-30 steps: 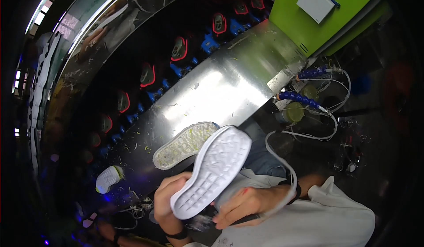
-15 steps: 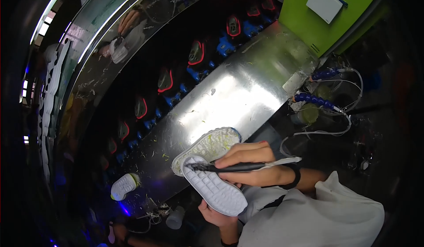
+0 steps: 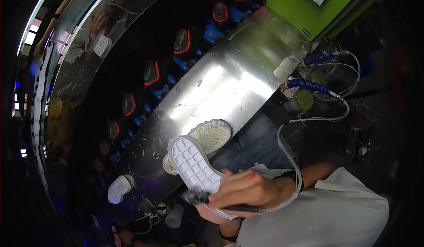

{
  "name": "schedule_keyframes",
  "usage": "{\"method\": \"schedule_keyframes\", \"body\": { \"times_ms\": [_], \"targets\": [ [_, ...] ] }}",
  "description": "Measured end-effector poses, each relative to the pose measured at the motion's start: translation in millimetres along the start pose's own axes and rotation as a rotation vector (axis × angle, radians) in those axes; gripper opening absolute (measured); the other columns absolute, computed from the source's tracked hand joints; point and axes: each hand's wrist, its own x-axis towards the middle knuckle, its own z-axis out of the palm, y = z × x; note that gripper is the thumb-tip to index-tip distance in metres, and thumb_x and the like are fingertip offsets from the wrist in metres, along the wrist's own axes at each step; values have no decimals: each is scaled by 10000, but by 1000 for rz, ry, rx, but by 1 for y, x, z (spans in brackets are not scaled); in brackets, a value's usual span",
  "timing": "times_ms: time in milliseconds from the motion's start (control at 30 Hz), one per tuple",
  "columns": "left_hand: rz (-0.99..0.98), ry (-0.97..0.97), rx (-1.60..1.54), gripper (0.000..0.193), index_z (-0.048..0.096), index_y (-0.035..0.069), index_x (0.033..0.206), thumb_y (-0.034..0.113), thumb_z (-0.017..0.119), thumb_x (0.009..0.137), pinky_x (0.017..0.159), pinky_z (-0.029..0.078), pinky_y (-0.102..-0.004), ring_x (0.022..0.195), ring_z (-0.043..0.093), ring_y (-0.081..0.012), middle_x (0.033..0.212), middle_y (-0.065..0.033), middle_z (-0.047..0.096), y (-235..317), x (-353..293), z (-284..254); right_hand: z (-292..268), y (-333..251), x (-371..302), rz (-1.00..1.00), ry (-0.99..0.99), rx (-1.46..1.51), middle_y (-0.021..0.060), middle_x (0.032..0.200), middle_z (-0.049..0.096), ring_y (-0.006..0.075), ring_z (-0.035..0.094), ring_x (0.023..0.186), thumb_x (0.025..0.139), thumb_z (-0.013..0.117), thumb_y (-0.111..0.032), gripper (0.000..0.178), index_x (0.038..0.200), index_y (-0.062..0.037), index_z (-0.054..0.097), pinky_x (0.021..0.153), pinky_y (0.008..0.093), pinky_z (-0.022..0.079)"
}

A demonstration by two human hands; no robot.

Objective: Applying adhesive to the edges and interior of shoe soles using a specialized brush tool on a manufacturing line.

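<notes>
A white shoe sole (image 3: 194,165) with a grid of square recesses lies tilted over the bench's near edge. My left hand (image 3: 214,214) holds its lower end from beneath, most of the fingers hidden by the sole. My right hand (image 3: 245,191) is closed round a brush (image 3: 196,196) with a black handle and dark bristles, blurred by motion. The bristles are at the sole's left edge, towards its lower end; whether they touch it I cannot tell. Behind lies another sole (image 3: 214,134), off-white with yellow-green scraps in it, partly covered by the held one.
A shiny metal bench (image 3: 207,88) with scattered trimmings runs towards a green cabinet (image 3: 304,15). Red-rimmed dark shapes (image 3: 182,41) and blue fittings line its far side. A thin pale hose (image 3: 285,145) loops towards my right hand. A small white shoe piece (image 3: 120,188) lies left.
My right hand and the brush have moved down from the sole's upper end to its lower left edge. The held sole sits further up and left in view, which has itself shifted.
</notes>
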Motion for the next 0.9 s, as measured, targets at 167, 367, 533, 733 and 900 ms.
{"method": "schedule_keyframes", "body": {
  "times_ms": [167,367,533,733,900],
  "targets": [
    [-112,180,-443,653,212,202,1571,503,348,1009,1015,401,-616,1211,482,-425,1515,-170,365,13,7,23,-29,-5,9,258,86,194,155,965,697,240,695,798,809,741,-6,235,1036,49,708,676,283,538],
    [-401,-364,-19,818,249,25,1537,625,266,982,923,459,-521,1206,479,-403,1498,-210,384,29,28,52,-30,-9,2,155,-216,390,130,927,720,209,708,809,780,783,5,240,1014,11,729,683,271,535],
    [-381,-322,-3,890,309,-103,1461,613,363,935,912,461,-563,1066,572,-471,1374,-338,464,37,34,71,-37,-30,2,214,-278,272,147,984,720,223,720,854,795,773,9,245,1037,13,730,763,268,565],
    [-337,-35,180,879,329,-114,1440,589,405,917,858,506,-565,1022,599,-492,1356,-342,479,52,19,80,-61,-41,15,187,-239,-75,185,909,718,244,730,770,760,777,40,254,1009,52,727,675,270,592],
    [-657,-559,204,972,292,-26,1502,717,415,887,869,492,-571,1108,535,-512,1396,-346,435,72,48,63,-14,-64,20,205,-187,35,152,902,712,232,723,804,831,769,-55,212,1015,42,724,695,281,574]
  ]
}}
